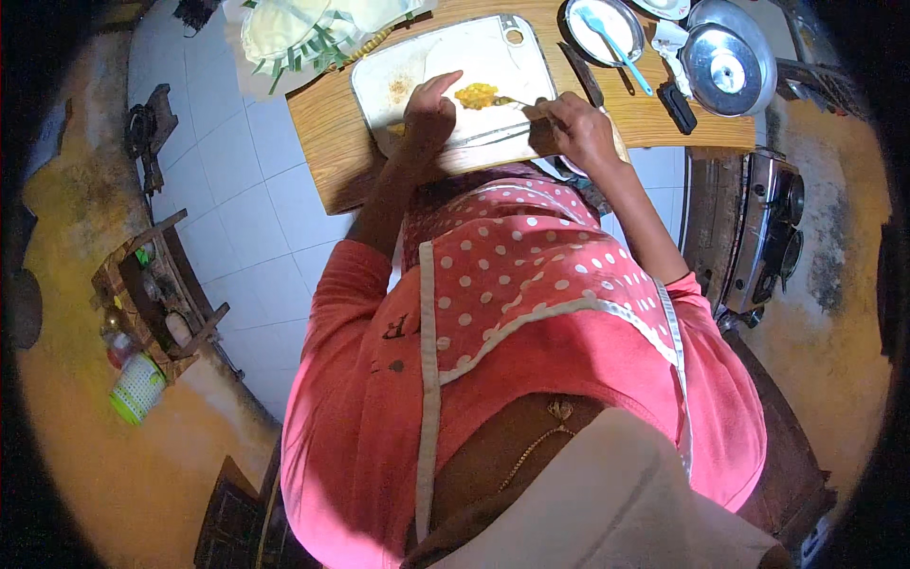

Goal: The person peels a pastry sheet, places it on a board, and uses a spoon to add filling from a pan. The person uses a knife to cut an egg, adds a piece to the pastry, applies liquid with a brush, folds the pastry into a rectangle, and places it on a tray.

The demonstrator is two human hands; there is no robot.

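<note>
A white cutting board (436, 55) lies on the wooden table before me, its handle hole at the far right corner. On it sits a small heap of chopped yellow-orange food (477, 96). My right hand (583, 131) is closed around a metal spoon (512, 100), whose tip reaches the heap's right side. To the left of the heap, my left hand (431, 116) rests at the board with fingers stretched out and nothing visible in it. A brownish smear (399, 89) marks the board beyond that hand.
A round pale item with green strips (284, 33) occupies the far left of the table (327, 133). At the far right stand a white-filled bowl with a light blue spoon (614, 43), a shiny metal pan (725, 71) and a black object (677, 108). A stove (773, 228) is farther right.
</note>
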